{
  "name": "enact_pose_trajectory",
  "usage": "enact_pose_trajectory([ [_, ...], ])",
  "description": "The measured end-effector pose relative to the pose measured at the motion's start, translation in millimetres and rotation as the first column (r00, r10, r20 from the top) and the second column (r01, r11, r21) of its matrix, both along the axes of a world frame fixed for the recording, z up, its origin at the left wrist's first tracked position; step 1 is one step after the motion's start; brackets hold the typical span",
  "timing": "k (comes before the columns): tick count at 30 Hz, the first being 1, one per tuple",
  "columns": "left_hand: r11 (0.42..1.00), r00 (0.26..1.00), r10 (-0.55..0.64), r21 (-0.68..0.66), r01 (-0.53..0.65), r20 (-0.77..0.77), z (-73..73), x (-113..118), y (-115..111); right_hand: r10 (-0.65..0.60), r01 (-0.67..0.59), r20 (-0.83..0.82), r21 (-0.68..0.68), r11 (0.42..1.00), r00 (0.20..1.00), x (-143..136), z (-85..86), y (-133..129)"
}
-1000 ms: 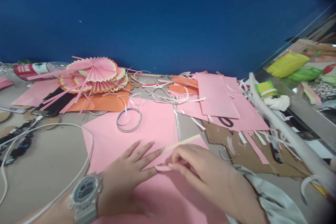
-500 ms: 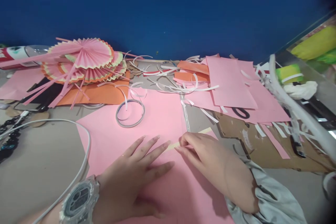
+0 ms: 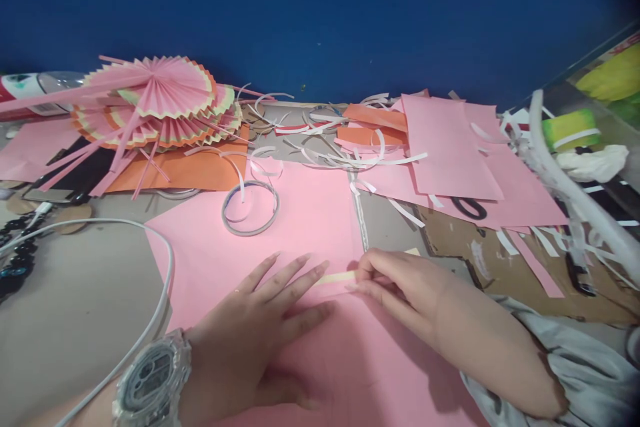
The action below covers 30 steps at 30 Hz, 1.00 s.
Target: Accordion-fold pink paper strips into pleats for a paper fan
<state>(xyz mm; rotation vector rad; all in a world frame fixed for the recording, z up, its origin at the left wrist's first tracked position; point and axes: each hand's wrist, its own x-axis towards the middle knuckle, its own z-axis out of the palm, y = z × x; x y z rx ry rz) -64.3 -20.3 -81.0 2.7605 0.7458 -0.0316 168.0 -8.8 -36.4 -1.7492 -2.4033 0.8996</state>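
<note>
Pink paper (image 3: 305, 227) lies across the middle of the desk (image 3: 100, 300), spreading from below the far edge down past both hands. The left hand (image 3: 250, 323) rests palm down on it, fingers fanned wide and pointing away toward the far edge, the thumb stretched out below; it grips nothing. A clear watch (image 3: 153, 380) sits on its wrist.

The right hand (image 3: 413, 290) comes in from the right side, wrist low, fingers curled, with thumb and forefinger closed together in a pinch. Whether any paper is caught between those tips, I cannot tell. They meet at a pale yellow strip (image 3: 337, 277) on the paper; the visible length runs from just beside the left forefinger to the pinch.

A thin ring (image 3: 250, 233) lies beyond the left hand. Pleated rosettes (image 3: 163, 90) are piled toward the desk's far left corner, and cardboard (image 3: 530, 267) lies along its right side.
</note>
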Motion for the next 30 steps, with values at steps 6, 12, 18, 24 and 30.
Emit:
enact_pose_trajectory([
  [6, 0.999, 1.000, 0.018, -0.049, -0.017, 0.016, 2.4, 0, 0, -0.099, 0.101, -0.037, 0.042, 0.994, 0.994, 12, 10.9, 3],
  [12, 1.000, 0.999, 0.014, -0.026, -0.013, 0.030, 2.6, 3, -1, 0.041, -0.053, -0.136, -0.087, 0.995, 0.990, 0, 13.0, -4],
  [18, 1.000, 1.000, 0.020, -0.003, -0.021, -0.016, 2.7, 1, -2, -0.049, 0.048, -0.047, -0.029, 0.998, 0.998, -10, -4.8, -5],
  [24, 1.000, 1.000, 0.021, -0.016, -0.021, -0.020, 2.3, -2, -2, -0.062, 0.062, -0.016, -0.031, 0.998, 0.998, -11, -8.7, -2],
  [30, 1.000, 1.000, 0.016, -0.016, -0.017, -0.009, 3.1, -1, 0, -0.081, 0.081, -0.003, -0.053, 0.995, 0.997, -11, -8.2, -2],
])
